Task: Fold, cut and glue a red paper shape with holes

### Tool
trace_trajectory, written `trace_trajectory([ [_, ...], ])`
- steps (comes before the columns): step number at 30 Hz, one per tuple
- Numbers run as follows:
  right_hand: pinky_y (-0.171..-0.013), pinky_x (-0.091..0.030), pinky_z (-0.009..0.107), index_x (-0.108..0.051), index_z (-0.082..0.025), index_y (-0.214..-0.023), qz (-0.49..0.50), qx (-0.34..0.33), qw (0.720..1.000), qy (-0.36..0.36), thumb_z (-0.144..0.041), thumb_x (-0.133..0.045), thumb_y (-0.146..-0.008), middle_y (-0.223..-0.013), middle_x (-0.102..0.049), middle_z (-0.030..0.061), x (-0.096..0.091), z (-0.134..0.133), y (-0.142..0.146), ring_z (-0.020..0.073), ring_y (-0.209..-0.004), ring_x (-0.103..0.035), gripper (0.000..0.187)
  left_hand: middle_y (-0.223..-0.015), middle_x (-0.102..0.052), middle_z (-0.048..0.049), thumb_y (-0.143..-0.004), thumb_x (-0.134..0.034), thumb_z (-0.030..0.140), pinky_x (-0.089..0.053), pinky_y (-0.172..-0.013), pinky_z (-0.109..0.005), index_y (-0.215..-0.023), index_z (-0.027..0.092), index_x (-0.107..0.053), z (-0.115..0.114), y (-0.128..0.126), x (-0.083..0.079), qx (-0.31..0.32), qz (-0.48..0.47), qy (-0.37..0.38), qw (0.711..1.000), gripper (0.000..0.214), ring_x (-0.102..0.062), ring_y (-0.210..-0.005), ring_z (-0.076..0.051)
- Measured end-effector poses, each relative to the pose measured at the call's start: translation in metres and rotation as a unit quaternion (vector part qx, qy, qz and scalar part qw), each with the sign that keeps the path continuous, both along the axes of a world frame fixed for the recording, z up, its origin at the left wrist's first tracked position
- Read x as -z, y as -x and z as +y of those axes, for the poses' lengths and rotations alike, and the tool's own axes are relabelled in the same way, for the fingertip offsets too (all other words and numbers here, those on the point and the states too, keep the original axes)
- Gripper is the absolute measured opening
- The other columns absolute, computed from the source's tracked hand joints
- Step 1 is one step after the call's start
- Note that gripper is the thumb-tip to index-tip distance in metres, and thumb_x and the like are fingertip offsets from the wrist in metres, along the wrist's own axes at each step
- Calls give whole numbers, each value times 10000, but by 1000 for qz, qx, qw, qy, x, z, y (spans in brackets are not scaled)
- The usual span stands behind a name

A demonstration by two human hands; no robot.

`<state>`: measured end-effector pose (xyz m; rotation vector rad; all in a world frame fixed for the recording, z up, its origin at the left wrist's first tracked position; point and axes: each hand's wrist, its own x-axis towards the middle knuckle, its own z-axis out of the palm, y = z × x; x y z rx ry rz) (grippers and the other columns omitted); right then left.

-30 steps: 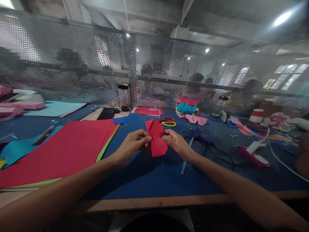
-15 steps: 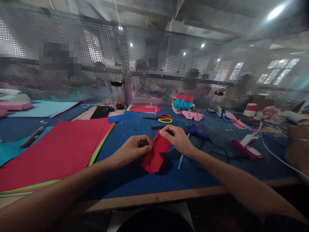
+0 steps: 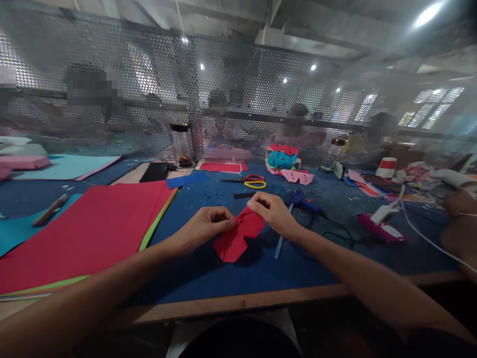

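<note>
A folded piece of red paper (image 3: 238, 234) is held just above the blue table mat (image 3: 231, 273), its pointed end tilted toward me and to the left. My left hand (image 3: 206, 226) pinches its left edge with closed fingers. Fingers of my right hand (image 3: 274, 214) are closed on its upper right corner. Both forearms reach in from the bottom of the view.
A stack of large red, green and yellow sheets (image 3: 85, 233) lies at left. Scissors with yellow and red handles (image 3: 253, 182), a blue glue gun (image 3: 303, 203) with its cord, a jar (image 3: 181, 144), paper cut-outs (image 3: 286, 166) and another person's arm (image 3: 460, 223) at right surround the work area. A perforated metal screen (image 3: 238, 99) backs the table.
The red paper has turned from upright to lying tilted and lower toward the mat. My right hand has shifted from its side edge to its top corner; my left hand keeps its pinch.
</note>
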<state>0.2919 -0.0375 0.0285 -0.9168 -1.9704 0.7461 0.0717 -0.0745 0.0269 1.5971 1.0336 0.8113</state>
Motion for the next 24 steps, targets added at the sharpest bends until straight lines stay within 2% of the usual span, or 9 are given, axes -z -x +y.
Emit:
trace_trajectory([
  [11,-635,-391,250,-621,-181,-821,-1,-27,999,30,-403,-583,-923,-740,-595,-12,5,1,1,123,-668,-514,247,-741,-661,-8,-836,-687,412,-413,-598,-239,-834,149,-666,2,1,4,-11,-6,-14,1000,264,-584,-648,-137],
  [18,-640,-380,246,-622,-183,-823,8,-23,999,24,-459,-540,-948,-744,-565,-18,6,2,0,123,-681,-481,314,-762,-660,-5,-859,-673,382,-412,-614,-228,-861,145,-674,4,3,7,-12,-14,-26,999,236,-577,-662,-123],
  [24,-653,-360,247,-615,-182,-793,15,-32,999,29,-431,-522,-961,-738,-540,-21,4,0,0,125,-696,-468,315,-753,-661,-7,-854,-673,400,-406,-599,-225,-849,145,-669,5,2,8,-18,-14,-45,999,255,-570,-664,-125],
])
